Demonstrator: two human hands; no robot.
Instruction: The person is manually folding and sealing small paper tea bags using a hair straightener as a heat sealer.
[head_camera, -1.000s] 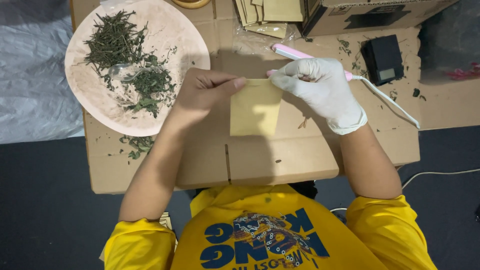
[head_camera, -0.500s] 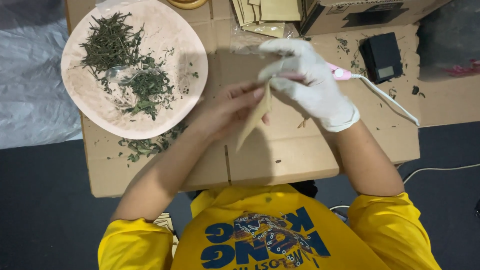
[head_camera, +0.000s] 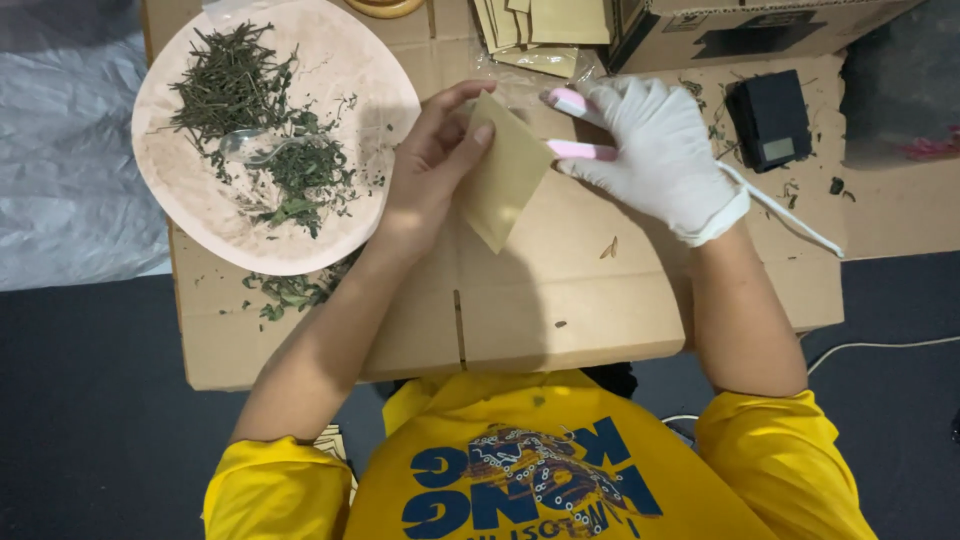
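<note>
Nearest the camera, a yellow shirt (head_camera: 540, 470) with a blue print fills the lower edge, and both forearms reach forward over a flattened cardboard sheet (head_camera: 560, 320) that serves as the work surface. Just beyond, the bare left hand (head_camera: 430, 165) holds a small tan paper pouch (head_camera: 505, 170) by its upper left edge, thumb on the near face and fingers curled behind it, so the pouch hangs tilted above the cardboard with one corner pointing down. Beside it, the gloved right hand (head_camera: 655, 150) is closed around a pink, clamp-like tool (head_camera: 580, 125) whose two arms point at the pouch's right edge; a white cord (head_camera: 790, 215) trails from it toward the right. The tool's arms stand apart, near the pouch but not visibly touching it. By my reading the step in hand is bringing pouch and tool together, and the next move calls for keeping the pouch edge straight and steady between those arms. To the left lies a pale plate (head_camera: 200, 215) carrying dried green herbs (head_camera: 250, 110) and a spoon (head_camera: 250, 145), with loose leaves spilled on the cardboard below its rim. Farther back lie a stack of pouches (head_camera: 545, 25), a small black scale (head_camera: 770, 120) and a cardboard box (head_camera: 740, 30).
</note>
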